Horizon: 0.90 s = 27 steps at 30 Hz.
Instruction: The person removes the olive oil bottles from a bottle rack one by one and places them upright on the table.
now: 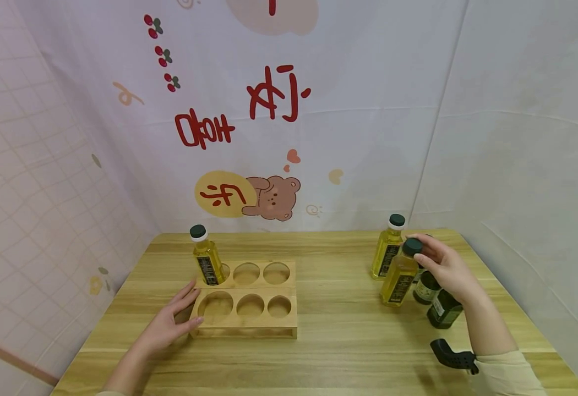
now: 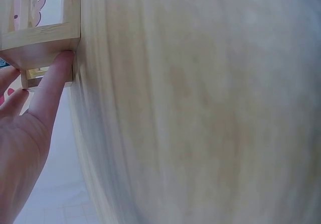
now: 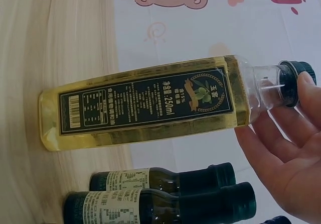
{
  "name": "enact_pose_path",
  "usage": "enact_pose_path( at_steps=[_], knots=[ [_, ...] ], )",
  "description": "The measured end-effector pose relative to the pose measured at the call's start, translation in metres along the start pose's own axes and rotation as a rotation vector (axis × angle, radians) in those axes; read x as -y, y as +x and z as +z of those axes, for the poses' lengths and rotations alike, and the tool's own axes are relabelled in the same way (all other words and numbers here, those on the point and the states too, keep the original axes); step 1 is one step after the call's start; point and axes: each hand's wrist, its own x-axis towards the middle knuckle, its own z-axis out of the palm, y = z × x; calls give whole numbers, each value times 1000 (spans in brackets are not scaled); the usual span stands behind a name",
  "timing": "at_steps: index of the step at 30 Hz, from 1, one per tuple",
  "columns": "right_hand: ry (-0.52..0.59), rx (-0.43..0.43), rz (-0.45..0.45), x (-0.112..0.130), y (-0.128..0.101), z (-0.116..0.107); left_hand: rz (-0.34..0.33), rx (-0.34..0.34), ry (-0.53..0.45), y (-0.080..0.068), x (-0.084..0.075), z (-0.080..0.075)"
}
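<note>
Wooden table (image 1: 348,341) with a bottle rack and loose bottles standing on it

A light wooden rack (image 1: 247,317) with six round holes stands left of the middle, one yellow oil bottle (image 1: 207,263) upright in its far-left hole. On the right side two more yellow oil bottles stand on the tabletop, the far one (image 1: 387,247) just behind the near one (image 1: 399,273). Two dark green bottles (image 1: 442,308) stand just beside them, nearer the right edge.
</note>
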Motion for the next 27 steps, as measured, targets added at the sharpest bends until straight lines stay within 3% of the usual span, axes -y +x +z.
enact_pose_path(
  at_steps=[18,27],
  knots=[
    [36,22,29,0,0,-2,-11,12,-7,1,0,0],
    [-121,-69,20,4,-2,-4,-46,21,17,1,-1,-1]
  ],
)
